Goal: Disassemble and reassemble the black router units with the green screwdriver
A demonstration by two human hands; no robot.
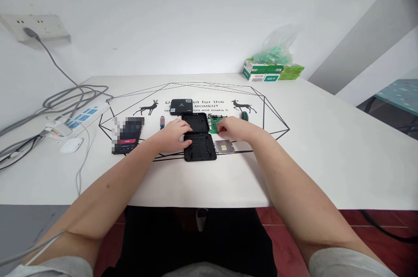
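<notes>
Two black plastic case halves (200, 146) lie with their inner sides up, one behind the other. My left hand (174, 136) rests at their left edges, thumb and fingers apart, the fingertips touching the plastic. A green circuit board (213, 125) sits just right of the rear half. My right hand (235, 128) is closed at the board's right edge, its fingers curled down and partly hiding it. In front of the board lies a silver metal plate (224, 147) with a pale yellow square pad.
Behind the case is another black lid (181, 106) with labels. Screwdrivers with a reddish handle (162, 121) and a green handle (244, 116) lie on either side. At left are a phone (130, 135), a white earbud case (71, 145) and a power strip (86, 116); green boxes (264, 70) stand behind.
</notes>
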